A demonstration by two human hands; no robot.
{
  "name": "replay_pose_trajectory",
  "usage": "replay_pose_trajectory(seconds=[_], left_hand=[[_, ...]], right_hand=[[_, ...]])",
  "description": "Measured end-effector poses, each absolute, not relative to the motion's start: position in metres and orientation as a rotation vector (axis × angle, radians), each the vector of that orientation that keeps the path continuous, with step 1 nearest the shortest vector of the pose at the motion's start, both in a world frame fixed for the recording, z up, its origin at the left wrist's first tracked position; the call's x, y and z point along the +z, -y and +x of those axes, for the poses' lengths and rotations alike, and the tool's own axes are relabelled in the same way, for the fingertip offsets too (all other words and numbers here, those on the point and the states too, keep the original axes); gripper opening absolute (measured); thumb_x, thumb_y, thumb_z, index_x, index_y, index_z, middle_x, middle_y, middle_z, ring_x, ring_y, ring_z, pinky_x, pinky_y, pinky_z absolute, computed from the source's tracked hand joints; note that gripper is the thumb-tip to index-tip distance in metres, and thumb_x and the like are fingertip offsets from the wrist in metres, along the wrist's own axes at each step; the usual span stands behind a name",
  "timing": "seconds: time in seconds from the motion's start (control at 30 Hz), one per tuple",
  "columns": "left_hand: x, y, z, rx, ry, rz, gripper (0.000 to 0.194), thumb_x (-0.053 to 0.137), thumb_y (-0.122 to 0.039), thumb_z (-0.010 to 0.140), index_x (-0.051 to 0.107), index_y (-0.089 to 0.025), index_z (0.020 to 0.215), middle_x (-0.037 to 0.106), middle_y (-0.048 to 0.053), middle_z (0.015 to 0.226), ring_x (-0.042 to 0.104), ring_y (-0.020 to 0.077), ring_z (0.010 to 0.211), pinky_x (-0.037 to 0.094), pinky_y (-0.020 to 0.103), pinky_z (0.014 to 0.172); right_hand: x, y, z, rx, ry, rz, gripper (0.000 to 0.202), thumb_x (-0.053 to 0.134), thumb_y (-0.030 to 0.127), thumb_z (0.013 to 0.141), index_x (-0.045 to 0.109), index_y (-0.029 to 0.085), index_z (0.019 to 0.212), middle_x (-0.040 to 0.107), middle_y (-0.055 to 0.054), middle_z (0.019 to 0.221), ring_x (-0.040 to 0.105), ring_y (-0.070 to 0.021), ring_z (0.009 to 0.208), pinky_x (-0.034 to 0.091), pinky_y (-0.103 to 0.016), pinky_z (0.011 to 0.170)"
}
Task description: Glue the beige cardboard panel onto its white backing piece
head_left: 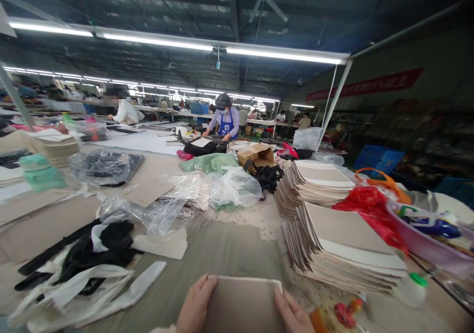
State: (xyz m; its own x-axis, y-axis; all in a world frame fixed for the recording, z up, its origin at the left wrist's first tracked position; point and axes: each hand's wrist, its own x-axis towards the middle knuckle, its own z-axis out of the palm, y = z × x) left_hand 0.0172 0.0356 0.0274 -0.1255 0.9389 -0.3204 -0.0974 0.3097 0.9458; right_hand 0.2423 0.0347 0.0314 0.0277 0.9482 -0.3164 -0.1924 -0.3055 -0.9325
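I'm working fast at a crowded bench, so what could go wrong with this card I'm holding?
The fanned stack beside your right hand leans toward you; a bump could slide its sheets off. The bottle sits close by, so a knock might spill onto the card. Your left hand has only an edge grip, so it could slip.

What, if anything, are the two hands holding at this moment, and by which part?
A flat beige card, held by its side edges: the left hand on its left edge, the right hand on its right.
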Motion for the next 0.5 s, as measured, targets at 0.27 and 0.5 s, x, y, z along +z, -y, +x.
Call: replay_pose_trajectory(seconds=[0.27, 0.5], left_hand=[[0.038, -0.032, 0.022, 1.077, -1.444, 0.962, 0.03, 0.045, -0.047, 0.077, 0.046, -0.02, 0.064, 0.049, -0.001, 0.068, 0.047, 0.0191, 0.073, 0.038, 0.026, 0.069], [0.032, -0.03, 0.025, 0.998, -1.51, 1.037, 0.028, 0.036, -0.045, 0.079, 0.042, -0.021, 0.067, 0.047, -0.002, 0.07, 0.048, 0.018, 0.074, 0.037, 0.026, 0.07]], right_hand=[[0.032, -0.036, 0.244, 1.263, 1.046, -1.433, 0.056, 0.063, 0.072, 0.062, 0.076, 0.022, 0.083, 0.072, -0.003, 0.085, 0.063, -0.0253, 0.085, 0.051, -0.025, 0.072], [0.034, -0.033, 0.253, 1.032, 1.145, -1.483, 0.042, 0.056, 0.059, 0.075, 0.077, 0.022, 0.077, 0.072, -0.003, 0.09, 0.063, -0.0246, 0.096, 0.052, -0.024, 0.081]])
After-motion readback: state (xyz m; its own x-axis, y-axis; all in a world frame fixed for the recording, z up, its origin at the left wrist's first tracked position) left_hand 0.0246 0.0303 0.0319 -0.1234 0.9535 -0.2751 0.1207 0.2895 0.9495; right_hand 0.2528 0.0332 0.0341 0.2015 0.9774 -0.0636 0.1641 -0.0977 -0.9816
